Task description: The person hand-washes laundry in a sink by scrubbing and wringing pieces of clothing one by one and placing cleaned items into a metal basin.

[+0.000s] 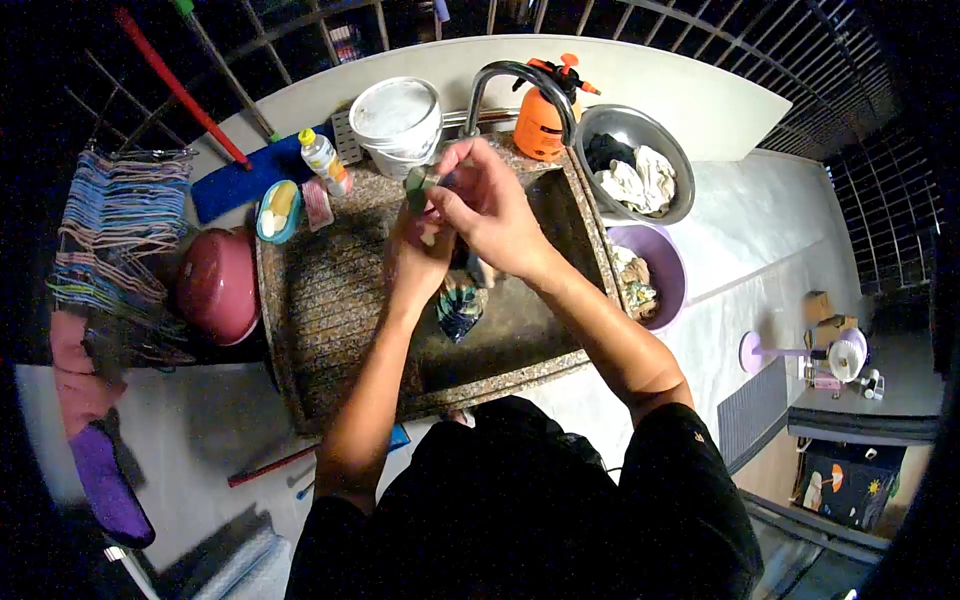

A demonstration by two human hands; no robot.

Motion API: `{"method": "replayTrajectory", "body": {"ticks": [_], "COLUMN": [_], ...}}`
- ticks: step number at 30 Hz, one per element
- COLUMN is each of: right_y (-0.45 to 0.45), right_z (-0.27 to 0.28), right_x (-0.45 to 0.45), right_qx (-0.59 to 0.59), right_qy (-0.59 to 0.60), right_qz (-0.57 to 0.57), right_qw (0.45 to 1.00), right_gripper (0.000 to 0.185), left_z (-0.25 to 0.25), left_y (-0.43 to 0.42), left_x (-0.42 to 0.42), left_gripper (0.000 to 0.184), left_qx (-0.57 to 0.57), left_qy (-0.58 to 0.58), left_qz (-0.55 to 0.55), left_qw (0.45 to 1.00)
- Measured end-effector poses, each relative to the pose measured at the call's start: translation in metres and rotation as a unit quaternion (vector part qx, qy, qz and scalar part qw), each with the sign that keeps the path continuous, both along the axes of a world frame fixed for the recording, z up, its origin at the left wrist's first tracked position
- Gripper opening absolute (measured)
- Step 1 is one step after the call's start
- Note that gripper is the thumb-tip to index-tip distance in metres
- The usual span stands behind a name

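Note:
Above the stone sink (520, 345), my two hands are together in front of the tap (478, 95). My left hand (420, 260) is closed around a dark, green-and-blue patterned cloth (462, 312), whose lower end hangs below the hands. My right hand (495, 210) has its thumb and forefinger pinched at the upper part of the cloth, where a dark green bit pokes out. My left fingertips are partly hidden behind the right hand. What kind of cloth item this is, I cannot make out.
Behind the sink stand a white bucket (395, 115) and an orange spray bottle (542, 125). A metal basin (680, 165) and a purple tub (668, 275) with clothes are at right. A yellow-capped bottle (322, 158), soap dish (278, 230), pink basin (218, 285) and hangers (120, 220) are left.

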State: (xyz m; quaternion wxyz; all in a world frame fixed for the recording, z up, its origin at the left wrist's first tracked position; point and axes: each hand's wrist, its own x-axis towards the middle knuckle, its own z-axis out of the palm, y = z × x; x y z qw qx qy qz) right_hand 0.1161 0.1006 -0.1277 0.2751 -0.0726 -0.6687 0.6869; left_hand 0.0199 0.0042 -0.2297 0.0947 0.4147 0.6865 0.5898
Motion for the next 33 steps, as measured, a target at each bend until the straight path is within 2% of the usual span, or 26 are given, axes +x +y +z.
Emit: {"method": "replayTrajectory", "body": {"ticks": [2,3,4,5,6,7,8,10,12,13,14,15,16,18,19,22,23,24,26,27,30,31,32,33], "right_y": [0.006,0.011,0.018,0.027,0.028,0.036,0.045,0.058,0.064,0.066,0.071,0.074,0.075,0.076,0.075,0.058,0.053,0.051,0.048,0.044,0.06,0.06,0.062,0.063], "right_z": [0.014,0.02,0.023,0.015,0.015,0.009,0.003,-0.008,-0.011,-0.008,-0.012,-0.012,-0.01,-0.006,-0.003,0.019,0.023,0.014,0.002,0.0,-0.085,-0.093,-0.103,-0.113], "right_x": [0.008,0.014,0.019,0.019,0.024,0.028,0.031,0.038,0.046,0.05,0.049,0.051,0.053,0.053,0.053,0.054,0.053,0.048,0.042,0.037,0.021,0.024,0.025,0.028], "right_qx": [0.083,0.13,0.175,0.247,0.249,0.31,0.369,0.426,0.467,0.463,0.524,0.527,0.53,0.495,0.477,0.483,0.492,0.442,0.366,0.249,0.073,0.016,0.044,0.071], "right_qy": [-0.035,-0.045,-0.055,-0.016,-0.009,-0.023,-0.037,-0.061,-0.074,-0.103,-0.065,-0.074,-0.082,-0.118,-0.136,-0.123,-0.096,-0.092,-0.169,-0.234,-0.076,-0.098,-0.109,-0.122], "right_qz": [-0.05,-0.079,-0.107,-0.175,-0.197,-0.22,-0.242,-0.243,-0.253,-0.261,-0.306,-0.313,-0.32,-0.32,-0.319,-0.347,-0.334,-0.293,-0.199,-0.149,-0.08,-0.039,-0.021,-0.004], "right_qw": [0.995,0.987,0.977,0.953,0.948,0.925,0.897,0.869,0.844,0.841,0.792,0.787,0.781,0.799,0.807,0.794,0.799,0.843,0.893,0.928,0.991,0.994,0.993,0.99], "right_gripper": [0.028,0.026,0.026,0.022,0.022,0.025,0.027,0.039,0.046,0.043,0.043,0.041,0.038,0.032,0.029,0.023,0.02,0.02,0.024,0.022,0.019,0.02,0.018,0.017], "left_z": [0.009,0.024,0.031,0.029,0.025,0.021,0.019,0.037,0.044,0.053,0.064,0.077,0.086,0.099,0.103,0.065,0.054,0.046,0.023,0.004,-0.106,-0.145,-0.168,-0.169], "left_y": [0.01,0.007,0.004,0.004,0.004,0.005,0.001,0.002,0.0,0.0,-0.001,-0.004,-0.003,0.0,0.0,0.003,0.0,-0.005,-0.016,-0.027,-0.059,-0.07,-0.078,-0.08], "left_x": [-0.007,0.002,0.004,0.002,-0.002,-0.01,-0.017,-0.012,-0.016,-0.015,-0.013,-0.015,-0.016,-0.02,-0.023,-0.041,-0.04,-0.04,-0.03,-0.031,-0.059,-0.072,-0.082,-0.082], "left_gripper": [0.025,0.019,0.018,0.017,0.016,0.014,0.012,0.016,0.019,0.019,0.018,0.021,0.024,0.032,0.041,0.039,0.04,0.046,0.052,0.058,0.026,0.02,0.015,0.018], "left_qx": [-0.137,-0.015,-0.01,-0.015,-0.021,0.02,-0.035,-0.006,0.01,0.034,0.057,0.044,0.024,-0.014,-0.04,-0.07,-0.077,-0.095,-0.126,-0.17,-0.245,-0.199,-0.153,-0.111], "left_qy": [0.023,0.04,0.017,0.036,0.055,0.023,-0.054,-0.235,-0.218,-0.217,-0.219,-0.232,-0.152,0.012,0.108,0.193,0.128,0.213,0.277,0.185,-0.003,-0.05,-0.096,-0.126], "left_qz": [0.121,0.116,0.105,0.128,0.15,0.127,0.095,0.056,0.026,0.025,0.024,-0.031,-0.04,-0.06,-0.036,0.069,0.074,0.101,0.166,0.146,0.041,0.058,0.075,0.061], "left_qw": [0.983,0.992,0.994,0.991,0.987,0.991,0.993,0.97,0.976,0.975,0.974,0.971,0.987,0.998,0.993,0.976,0.986,0.967,0.938,0.957,0.969,0.977,0.981,0.984]}}
